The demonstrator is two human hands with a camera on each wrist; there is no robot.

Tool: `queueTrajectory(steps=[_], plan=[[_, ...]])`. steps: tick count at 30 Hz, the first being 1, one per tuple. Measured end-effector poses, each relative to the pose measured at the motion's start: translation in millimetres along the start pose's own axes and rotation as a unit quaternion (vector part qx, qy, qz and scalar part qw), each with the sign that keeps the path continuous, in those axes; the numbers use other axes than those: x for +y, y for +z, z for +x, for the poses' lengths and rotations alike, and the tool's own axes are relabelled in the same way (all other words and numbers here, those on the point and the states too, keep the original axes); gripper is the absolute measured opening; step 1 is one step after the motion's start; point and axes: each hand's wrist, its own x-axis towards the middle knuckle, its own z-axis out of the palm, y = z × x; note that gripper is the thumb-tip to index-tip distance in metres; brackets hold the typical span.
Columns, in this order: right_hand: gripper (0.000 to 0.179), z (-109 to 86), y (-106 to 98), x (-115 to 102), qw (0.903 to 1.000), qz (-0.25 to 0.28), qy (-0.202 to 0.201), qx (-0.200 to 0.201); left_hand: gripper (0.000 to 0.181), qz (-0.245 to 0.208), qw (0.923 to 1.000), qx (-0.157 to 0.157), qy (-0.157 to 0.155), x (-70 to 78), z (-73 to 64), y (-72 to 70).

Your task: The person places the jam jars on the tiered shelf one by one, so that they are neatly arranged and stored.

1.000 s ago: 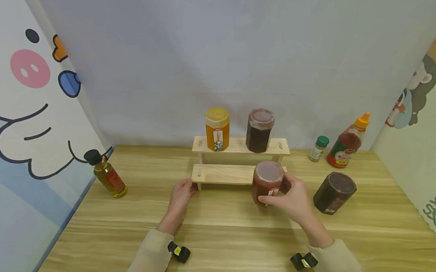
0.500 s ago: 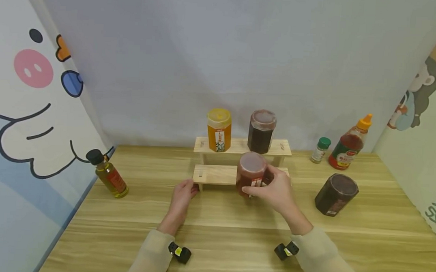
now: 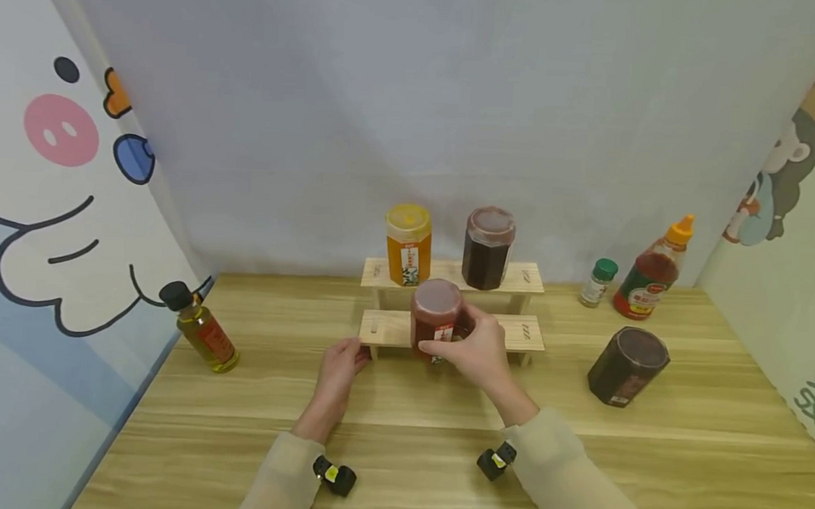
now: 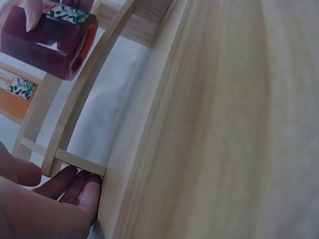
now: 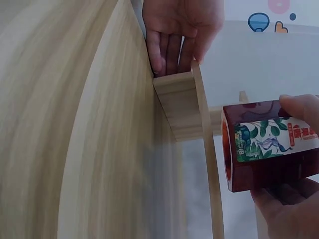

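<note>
In the head view my right hand [image 3: 468, 352] grips a hexagonal jar of dark red contents [image 3: 437, 316], thumb in front, fingers behind. The jar is upright before the left half of the lower tier of a small two-tier wooden rack [image 3: 523, 332]. The right wrist view shows a gap between the jar's base [image 5: 227, 149] and the lower board [image 5: 207, 124]. At the rack's left end, my left hand [image 3: 340, 362] holds the lower board's corner, its fingers [image 4: 75, 186] under the overhang against the leg. An amber jar [image 3: 408, 247] and a dark jar [image 3: 488, 250] stand on the upper tier.
A black-capped oil bottle [image 3: 207, 333] stands at the left of the wooden table [image 3: 398, 459]. To the right are a dark hexagonal jar [image 3: 628, 367], a green-capped shaker [image 3: 597, 282] and a red sauce bottle [image 3: 653, 269]. A pale backdrop [image 3: 455, 97] rises behind the rack.
My right hand has carried the red jar leftward and slightly back, from the rack's right end to its left half. My left hand has stayed at the rack's left corner.
</note>
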Motion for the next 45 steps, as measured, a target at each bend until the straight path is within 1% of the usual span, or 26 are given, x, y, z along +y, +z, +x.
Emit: queueTrajectory(steps=[4,9,13,19,22,24,26,31,36,41,45], plan=[[0.064,5.5,12.5,2.7,0.9999,0.008,0.008,0.008,0.039,0.003,1.0000,0.005,0.004,-0.9,0.7,-1.0],[0.065,10.5,25.0,7.6,0.9996,0.025,-0.001,0.013,0.039,0.001,1.0000,0.008,0.005,-1.8,2.4,-4.1],[0.060,13.2,33.3,8.7,0.9998,0.011,-0.004,0.018,0.040,-0.004,0.9999,0.007,0.008,-1.4,0.6,-6.0],[0.057,16.5,41.2,6.9,0.9996,-0.012,-0.007,0.024,0.040,-0.001,0.9995,0.006,0.030,-3.7,-4.0,-4.2],[0.057,18.9,42.6,7.2,0.9994,-0.010,-0.014,0.031,0.040,0.001,0.9997,0.007,0.025,-5.3,-3.0,-1.2],[0.058,20.6,43.0,7.6,0.9992,-0.009,-0.016,0.036,0.040,0.001,0.9999,0.006,0.012,-6.8,-0.6,0.5],[0.059,22.1,43.2,8.1,0.9990,-0.010,-0.017,0.041,0.039,0.002,0.9999,0.009,0.007,-7.0,0.5,2.0],[0.064,24.8,44.6,10.3,0.9987,-0.013,-0.013,0.047,0.039,0.007,0.9999,0.012,0.009,-5.7,0.7,3.3],[0.067,26.5,46.2,9.2,0.9995,-0.007,-0.008,0.029,0.039,0.009,0.9998,0.016,0.009,-4.2,1.8,0.4],[0.069,23.9,39.1,6.7,0.9996,-0.017,-0.003,0.020,0.039,0.010,0.9997,0.016,0.013,-3.2,1.2,0.6],[0.075,19.9,30.4,6.9,0.9994,-0.022,0.021,0.016,0.039,0.004,0.9999,0.007,0.013,-3.6,1.2,-0.4]])
